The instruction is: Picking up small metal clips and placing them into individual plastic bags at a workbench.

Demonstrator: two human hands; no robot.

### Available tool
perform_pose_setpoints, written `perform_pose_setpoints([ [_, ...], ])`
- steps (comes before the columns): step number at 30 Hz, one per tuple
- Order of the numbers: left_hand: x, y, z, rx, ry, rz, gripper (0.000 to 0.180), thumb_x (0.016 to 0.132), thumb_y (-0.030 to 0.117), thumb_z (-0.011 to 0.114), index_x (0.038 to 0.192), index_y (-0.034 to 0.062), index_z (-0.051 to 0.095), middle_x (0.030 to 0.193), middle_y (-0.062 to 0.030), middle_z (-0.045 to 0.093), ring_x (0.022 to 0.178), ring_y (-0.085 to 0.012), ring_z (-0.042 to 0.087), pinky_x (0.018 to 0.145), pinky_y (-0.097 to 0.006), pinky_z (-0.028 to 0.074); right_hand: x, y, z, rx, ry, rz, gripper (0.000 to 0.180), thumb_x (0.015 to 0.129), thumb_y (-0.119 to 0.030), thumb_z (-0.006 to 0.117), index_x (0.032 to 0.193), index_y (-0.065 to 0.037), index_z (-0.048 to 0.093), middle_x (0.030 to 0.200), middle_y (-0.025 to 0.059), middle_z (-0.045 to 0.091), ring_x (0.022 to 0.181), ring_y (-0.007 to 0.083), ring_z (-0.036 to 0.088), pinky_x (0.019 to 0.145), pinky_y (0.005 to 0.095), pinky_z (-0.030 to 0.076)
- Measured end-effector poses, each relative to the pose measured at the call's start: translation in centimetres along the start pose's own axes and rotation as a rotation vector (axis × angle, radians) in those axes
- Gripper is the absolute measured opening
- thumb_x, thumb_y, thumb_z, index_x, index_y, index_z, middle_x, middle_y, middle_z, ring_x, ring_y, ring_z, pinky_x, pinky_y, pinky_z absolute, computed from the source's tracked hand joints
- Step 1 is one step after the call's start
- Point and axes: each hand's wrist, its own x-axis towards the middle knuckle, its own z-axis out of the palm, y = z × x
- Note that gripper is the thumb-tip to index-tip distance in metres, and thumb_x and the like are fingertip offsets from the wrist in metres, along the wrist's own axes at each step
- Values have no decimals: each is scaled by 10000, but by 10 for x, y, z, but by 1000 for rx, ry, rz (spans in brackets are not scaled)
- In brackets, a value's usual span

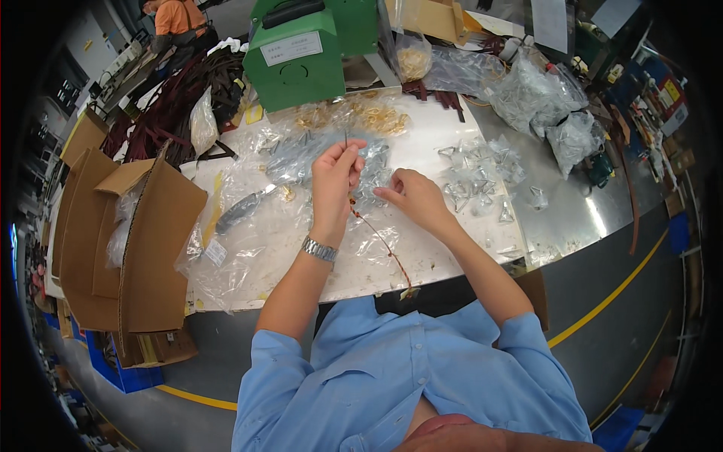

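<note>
Over the middle of the white worktop, my left hand [339, 169] is closed in a pinch, and a thin dark strip [346, 135] sticks up from its fingertips. A twisted reddish cord [388, 250] runs from beside this hand down to the table's near edge; whether the hand holds its upper end is hidden. My right hand [416, 197] is close by on the right, fingers curled and thumb near the forefinger. Anything in that grip is too small to make out. Behind both hands lies a clear bag of silvery metal pieces [294, 160].
A green machine [301, 64] stands at the back. Open cardboard boxes [162, 256] flank the left side. Triangular metal rings [471, 181] and plastic bags [531, 94] lie on the right. Dark red straps [184, 98] are heaped far left, near a person in orange [177, 19].
</note>
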Motion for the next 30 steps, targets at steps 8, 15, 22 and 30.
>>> perform_pose_setpoints([
  [8,0,1,0,-11,-1,-18,194,1046,125,617,1143,-12,713,752,29,619,550,-5,417,478,-189,269,5,26,8,290,-59,74,280,924,-266,764,902,-3,673,730,115,690,691,244,692,622,378,523],
  [15,-1,-1,1,26,-59,-69,184,1036,126,626,1125,0,727,751,29,627,548,-3,409,480,-189,264,-7,39,-4,935,-136,365,173,924,-142,784,971,-75,631,706,-9,636,539,47,500,450,223,285],
  [22,3,-20,7,716,-209,342,216,990,186,712,1088,3,773,832,1,715,648,-62,551,603,-238,428,-41,21,-50,839,-74,190,229,919,-87,765,1093,-80,618,718,-32,648,548,17,454,488,200,280],
  [30,-13,-18,24,694,-362,79,202,926,176,779,988,-16,799,717,-26,700,657,-66,534,604,-269,420,-54,33,-43,1099,-61,299,171,973,-146,757,1058,-34,660,697,-32,629,572,27,504,497,201,370],
])
